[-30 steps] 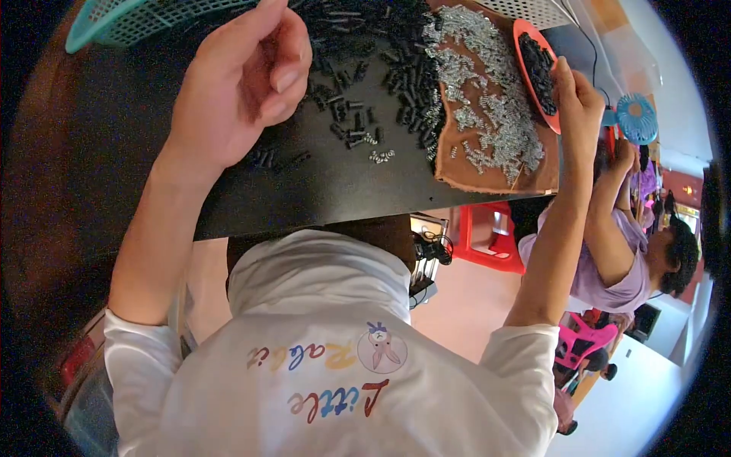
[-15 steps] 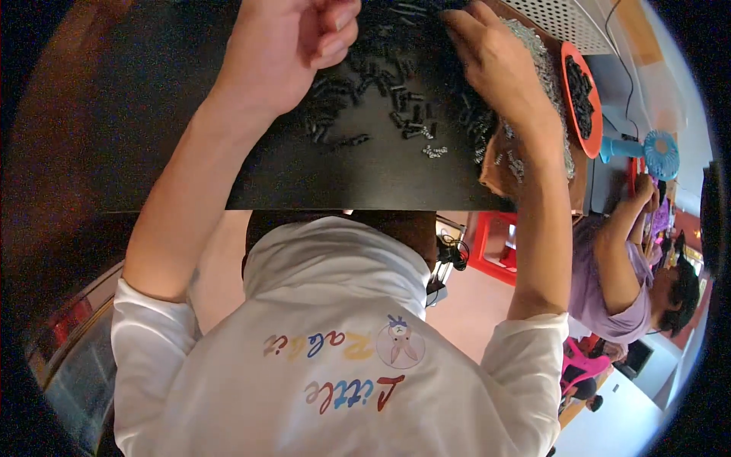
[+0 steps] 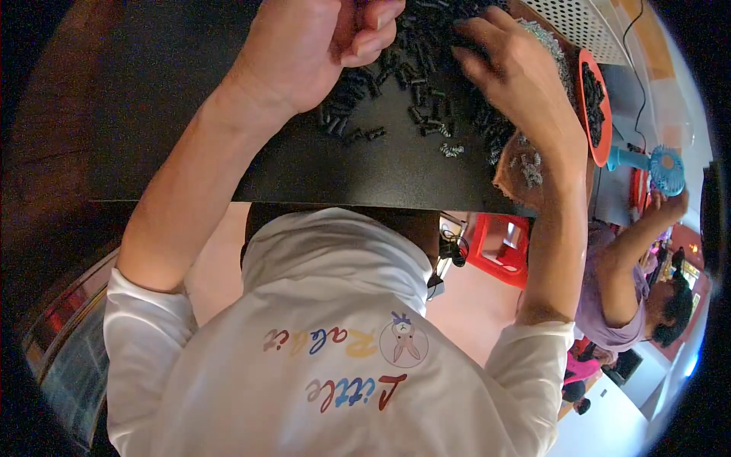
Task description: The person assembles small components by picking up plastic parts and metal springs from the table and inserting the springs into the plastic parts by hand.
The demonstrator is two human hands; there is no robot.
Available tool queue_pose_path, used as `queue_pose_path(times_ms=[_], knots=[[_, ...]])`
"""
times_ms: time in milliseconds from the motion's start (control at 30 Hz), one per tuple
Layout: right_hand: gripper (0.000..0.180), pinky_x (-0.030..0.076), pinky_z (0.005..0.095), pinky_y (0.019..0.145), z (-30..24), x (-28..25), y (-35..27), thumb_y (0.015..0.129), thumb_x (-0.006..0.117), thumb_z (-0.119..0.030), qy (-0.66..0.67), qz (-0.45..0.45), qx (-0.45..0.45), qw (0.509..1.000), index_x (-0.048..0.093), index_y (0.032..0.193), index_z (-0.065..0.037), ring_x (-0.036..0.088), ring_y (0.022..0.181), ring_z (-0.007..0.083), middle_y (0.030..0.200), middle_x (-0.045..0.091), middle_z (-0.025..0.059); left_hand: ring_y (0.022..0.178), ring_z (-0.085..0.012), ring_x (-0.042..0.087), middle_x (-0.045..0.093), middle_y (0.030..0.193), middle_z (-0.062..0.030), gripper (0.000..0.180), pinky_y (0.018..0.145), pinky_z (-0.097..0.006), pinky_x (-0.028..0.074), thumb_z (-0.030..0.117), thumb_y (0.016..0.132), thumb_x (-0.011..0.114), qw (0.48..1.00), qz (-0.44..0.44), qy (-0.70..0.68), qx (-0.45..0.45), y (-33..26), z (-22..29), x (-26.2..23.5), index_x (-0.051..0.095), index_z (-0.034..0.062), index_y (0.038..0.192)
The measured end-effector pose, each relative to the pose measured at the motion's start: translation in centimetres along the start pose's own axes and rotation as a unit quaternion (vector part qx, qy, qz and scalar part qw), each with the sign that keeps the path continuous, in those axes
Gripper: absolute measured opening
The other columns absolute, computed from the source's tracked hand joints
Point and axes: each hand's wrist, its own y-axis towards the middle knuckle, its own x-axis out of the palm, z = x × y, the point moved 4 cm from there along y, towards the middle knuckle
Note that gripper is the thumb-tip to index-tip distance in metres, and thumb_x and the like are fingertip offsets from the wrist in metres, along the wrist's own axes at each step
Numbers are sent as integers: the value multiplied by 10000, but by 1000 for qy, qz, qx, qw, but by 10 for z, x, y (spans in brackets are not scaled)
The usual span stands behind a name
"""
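My left hand (image 3: 320, 49) is raised over the dark table, its fingers curled in. Whatever they may hold is hidden from view and cut off by the top edge. My right hand (image 3: 525, 76) reaches over a heap of small black cylindrical pieces (image 3: 491, 126), its slightly blurred fingers bent and apart. More loose black pieces (image 3: 419, 91) lie scattered between my hands. A few small metal springs (image 3: 451, 151) rest near them. Many more silvery springs (image 3: 560, 53) lie on a brown sheet (image 3: 512, 186), partly covered by my right hand and wrist.
An orange-red plate (image 3: 607, 141) of black pieces stands to the right. Beside it are a blue handheld fan (image 3: 667, 169) and a white perforated basket (image 3: 575, 19). Another person (image 3: 620, 278) in a purple top sits at the right. A red stool (image 3: 495, 263) stands below the table.
My view has shifted a little, so table and hands appear displaced. My right hand's fingers have spread over the black pieces. The other person's arm has risen toward the fan.
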Motion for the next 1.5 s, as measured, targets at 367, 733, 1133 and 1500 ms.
queue_pose_path(times_ms=[367,733,1133,1500], knots=[[278,466,420,744,9,6,-6,778,597,-22,7,-51,14,999,611,1056,-11,571,872,379,939,573,163,411,-110,402,458,560,-17,395,382,-228,319,343,1000,423,1000,-17,-8,-19,-1,0,0,513,58,742],[191,468,444,702,-17,11,-2,805,605,-102,-71,-51,55,995,583,975,-20,575,851,384,911,574,156,415,-112,411,460,562,-13,397,386,-227,322,347,1001,421,1000,-17,-3,-15,-5,0,-5,514,61,741],[138,461,288,588,-28,-2,-28,784,685,-71,239,163,153,945,592,873,-21,566,645,196,739,569,81,433,-99,423,465,565,-6,353,400,-214,320,309,995,454,997,-24,11,-73,-11,2,3,533,54,765],[135,396,266,506,-47,-13,-31,743,710,3,264,277,50,923,616,837,-19,516,580,154,682,542,52,469,-49,467,509,593,27,388,406,-195,359,400,989,440,948,-169,270,-22,-16,-20,15,564,84,802]])
